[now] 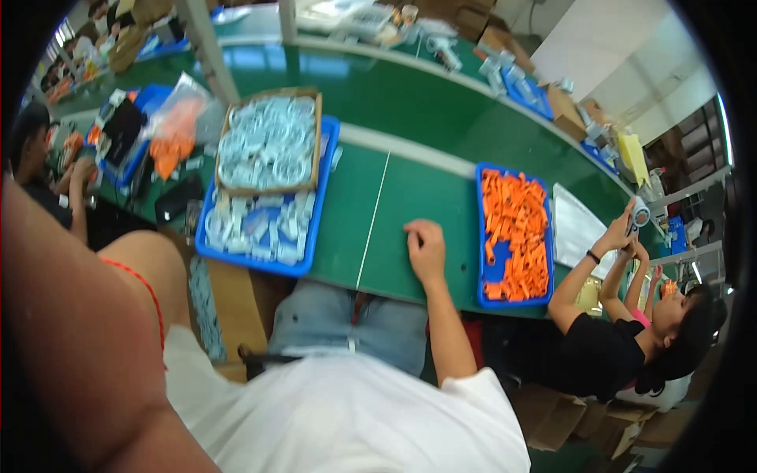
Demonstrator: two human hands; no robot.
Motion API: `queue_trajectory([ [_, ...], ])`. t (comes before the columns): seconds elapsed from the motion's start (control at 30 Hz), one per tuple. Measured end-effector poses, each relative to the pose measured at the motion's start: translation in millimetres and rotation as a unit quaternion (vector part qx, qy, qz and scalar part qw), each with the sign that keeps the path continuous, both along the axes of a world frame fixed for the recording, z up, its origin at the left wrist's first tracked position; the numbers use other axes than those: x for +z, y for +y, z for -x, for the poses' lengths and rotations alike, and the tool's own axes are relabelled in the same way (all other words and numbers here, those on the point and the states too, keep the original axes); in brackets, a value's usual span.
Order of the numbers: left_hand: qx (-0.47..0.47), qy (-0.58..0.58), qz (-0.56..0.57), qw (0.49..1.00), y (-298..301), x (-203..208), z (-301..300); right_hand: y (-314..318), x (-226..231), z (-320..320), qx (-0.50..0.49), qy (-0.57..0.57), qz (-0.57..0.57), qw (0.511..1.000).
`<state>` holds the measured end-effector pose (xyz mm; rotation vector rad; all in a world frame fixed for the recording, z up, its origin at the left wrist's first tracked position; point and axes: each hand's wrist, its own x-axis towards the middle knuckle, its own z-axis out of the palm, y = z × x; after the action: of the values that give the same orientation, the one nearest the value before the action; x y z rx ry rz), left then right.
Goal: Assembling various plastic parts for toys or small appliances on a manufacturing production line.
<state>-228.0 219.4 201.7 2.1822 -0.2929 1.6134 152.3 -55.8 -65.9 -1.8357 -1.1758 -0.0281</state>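
Observation:
My right hand (426,241) rests on the green tabletop with its fingers curled in, and nothing shows in them. To its right lies a blue tray (493,270) of small orange plastic parts (516,225). On the left, another blue tray (319,201) holds pale blue-grey plastic pieces (256,229). Across its far part sits a shallow cardboard box (317,130) full of pale ring-shaped parts (272,138). My left arm (87,331) is raised very close to the camera and blurred; its hand is out of the picture.
A person (607,347) in black sits at the right, holding up a white device (639,214). Another person (35,158) works at the left, near plastic bags with orange parts (169,154). A metal post (206,51) stands at the back left. Cardboard boxes (552,414) lie low at right.

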Motion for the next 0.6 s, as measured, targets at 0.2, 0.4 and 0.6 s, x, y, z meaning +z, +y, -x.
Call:
queue_trajectory([
  [0.2, -0.118, 0.041, -0.073, 0.989, -74, 32, -45, -14, -3, -3, -0.003, 0.006, 0.016, 1.0],
  [0.4, -0.147, 0.059, -0.036, 0.987, -64, 30, -15, -6, 1, -15, -0.013, 0.004, -0.002, 1.0],
  [0.6, -0.155, 0.02, -0.03, 0.987, -144, 23, -172, 3, 5, -2, -0.01, 0.019, 0.008, 1.0],
])
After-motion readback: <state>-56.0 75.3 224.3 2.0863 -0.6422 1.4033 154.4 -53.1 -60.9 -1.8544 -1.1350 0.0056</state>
